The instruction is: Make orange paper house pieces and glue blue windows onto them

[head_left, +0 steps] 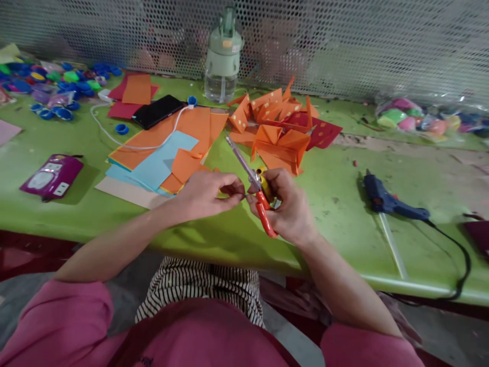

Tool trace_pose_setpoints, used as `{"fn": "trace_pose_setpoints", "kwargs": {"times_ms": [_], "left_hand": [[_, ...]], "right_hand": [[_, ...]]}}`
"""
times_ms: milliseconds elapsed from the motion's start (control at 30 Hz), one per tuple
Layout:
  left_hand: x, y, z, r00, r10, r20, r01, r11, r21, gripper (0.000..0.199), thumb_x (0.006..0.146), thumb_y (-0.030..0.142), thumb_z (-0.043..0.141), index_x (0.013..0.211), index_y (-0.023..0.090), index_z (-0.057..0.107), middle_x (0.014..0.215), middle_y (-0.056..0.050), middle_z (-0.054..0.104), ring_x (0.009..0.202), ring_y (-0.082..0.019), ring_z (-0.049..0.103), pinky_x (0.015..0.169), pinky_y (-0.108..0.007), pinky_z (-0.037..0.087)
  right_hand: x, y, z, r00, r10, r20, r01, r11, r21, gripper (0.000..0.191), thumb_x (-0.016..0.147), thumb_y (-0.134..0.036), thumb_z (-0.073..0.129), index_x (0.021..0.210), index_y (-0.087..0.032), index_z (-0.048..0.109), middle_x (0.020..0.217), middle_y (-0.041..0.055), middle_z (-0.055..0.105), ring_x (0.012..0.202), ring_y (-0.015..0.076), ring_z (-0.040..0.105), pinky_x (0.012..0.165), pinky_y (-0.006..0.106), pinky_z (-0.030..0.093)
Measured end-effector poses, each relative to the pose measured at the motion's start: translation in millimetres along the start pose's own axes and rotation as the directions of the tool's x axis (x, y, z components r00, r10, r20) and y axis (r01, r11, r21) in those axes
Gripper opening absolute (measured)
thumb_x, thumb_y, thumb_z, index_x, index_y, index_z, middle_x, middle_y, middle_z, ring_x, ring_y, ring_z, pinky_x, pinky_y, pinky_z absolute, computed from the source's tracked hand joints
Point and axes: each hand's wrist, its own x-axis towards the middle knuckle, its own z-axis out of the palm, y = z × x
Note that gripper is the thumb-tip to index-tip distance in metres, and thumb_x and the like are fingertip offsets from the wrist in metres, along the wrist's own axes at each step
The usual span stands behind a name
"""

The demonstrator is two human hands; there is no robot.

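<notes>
A pink shirt (pixel 206 334) lies nearest. My right hand (pixel 292 209) grips scissors (pixel 253 178); my left hand (pixel 204 196) pinches fingertips together, contents indiscernible.

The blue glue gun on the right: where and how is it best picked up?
Probably by the handle, coming from the right and wrapping around it. The glue gun lies on its side, that handle pointing right, its cord trailing from the end. The nozzle points toward the back and the glue stick juts nearward, so this approach should avoid both.
</notes>
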Motion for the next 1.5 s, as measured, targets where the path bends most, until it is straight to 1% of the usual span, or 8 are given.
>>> {"fn": "trace_pose_setpoints", "kwargs": {"times_ms": [300, 500, 667, 967, 1100, 1300, 1400, 1500], "left_hand": [[-5, 2, 6.4, 0.996, 0.064, -0.070, -0.056, 0.992, 0.110, 0.014, 0.078, 0.021, 0.068, 0.091, 0.022, 0.071, 0.085, 0.002, 0.078, 0.081, -0.015, 0.072, 0.075, -0.025, 0.054], [-6, 4, 5.3, 0.987, 0.077, -0.143, -0.091, 0.992, -0.090, 0.007, 0.077, 0.022, 0.066, 0.084, 0.020, 0.066, 0.079, 0.000, 0.076, 0.073, -0.014, 0.070, 0.071, -0.025, 0.055], [-5, 9, 3.9, 0.996, -0.015, -0.092, -0.017, 0.944, -0.328, 0.012, 0.079, 0.027, 0.070, 0.087, 0.019, 0.066, 0.081, -0.001, 0.076, 0.074, -0.013, 0.071, 0.072, -0.024, 0.057], [0, 0, 19.1, 0.987, -0.159, 0.015, 0.118, 0.665, -0.737, 0.026, 0.080, 0.037, 0.077, 0.092, 0.014, 0.072, 0.086, -0.006, 0.078, 0.079, -0.014, 0.073, 0.075, -0.026, 0.061], [-1, -2, 19.8, 0.991, -0.127, -0.048, 0.064, 0.747, -0.661, 0.020, 0.084, 0.036, 0.073, 0.086, 0.017, 0.069, 0.083, -0.003, 0.076, 0.075, -0.012, 0.071, 0.073, -0.024, 0.059], [0, -6, 6.7, 0.990, -0.088, -0.107, 0.016, 0.843, -0.537, 0.017, 0.085, 0.035, 0.071, 0.082, 0.019, 0.068, 0.077, -0.002, 0.074, 0.068, -0.011, 0.067, 0.063, -0.022, 0.054], [1, -4, -1.2, 0.987, -0.102, -0.123, 0.022, 0.849, -0.528, 0.014, 0.082, 0.033, 0.072, 0.081, 0.018, 0.071, 0.077, -0.003, 0.075, 0.067, -0.011, 0.067, 0.060, -0.021, 0.053], [1, 0, -5.1, 0.986, -0.097, -0.135, 0.018, 0.870, -0.492, 0.013, 0.077, 0.031, 0.075, 0.080, 0.018, 0.074, 0.074, -0.002, 0.075, 0.066, -0.011, 0.066, 0.062, -0.021, 0.054]], "right_hand": [[1, -2, 5, 0.998, 0.045, 0.036, -0.043, 0.998, -0.042, 0.023, 0.077, -0.027, 0.068, 0.089, -0.023, 0.049, 0.062, -0.0088, 0.044, 0.053, 0.0077, 0.036, 0.047, 0.024, 0.032], [-2, 3, 11, 0.992, 0.117, 0.046, -0.123, 0.981, 0.153, 0.036, 0.076, -0.039, 0.078, 0.092, -0.026, 0.048, 0.075, -0.0053, 0.053, 0.062, 0.0110, 0.048, 0.055, 0.027, 0.040], [-1, -4, 12, 0.991, 0.107, -0.081, -0.077, 0.946, 0.315, 0.041, 0.075, -0.043, 0.081, 0.092, -0.027, 0.047, 0.082, -0.0041, 0.056, 0.070, 0.0122, 0.054, 0.063, 0.028, 0.049], [-6, 5, 21, 0.971, 0.082, -0.226, -0.032, 0.976, 0.218, 0.040, 0.079, -0.038, 0.078, 0.096, -0.028, 0.043, 0.080, -0.0048, 0.052, 0.066, 0.0122, 0.051, 0.058, 0.029, 0.047], [-8, 5, 21, 0.974, 0.067, -0.215, -0.043, 0.993, 0.114, 0.038, 0.081, -0.038, 0.076, 0.098, -0.028, 0.044, 0.082, -0.0038, 0.055, 0.066, 0.0129, 0.054, 0.056, 0.030, 0.046], [-1, -1, -16, 1.000, -0.002, 0.021, 0.005, 0.988, -0.152, 0.051, 0.075, -0.058, 0.080, 0.100, -0.026, 0.049, 0.079, -0.0020, 0.058, 0.057, 0.0118, 0.046, 0.051, 0.030, 0.040], [-3, 5, -47, 0.993, -0.031, 0.116, 0.072, 0.925, -0.373, 0.060, 0.071, -0.066, 0.079, 0.104, -0.023, 0.052, 0.081, 0.0022, 0.059, 0.064, 0.0171, 0.053, 0.056, 0.034, 0.043], [-9, 13, -70, 0.983, -0.035, 0.179, 0.116, 0.878, -0.464, 0.061, 0.071, -0.068, 0.077, 0.105, -0.023, 0.055, 0.081, 0.0052, 0.062, 0.067, 0.0212, 0.058, 0.059, 0.035, 0.045]]}}
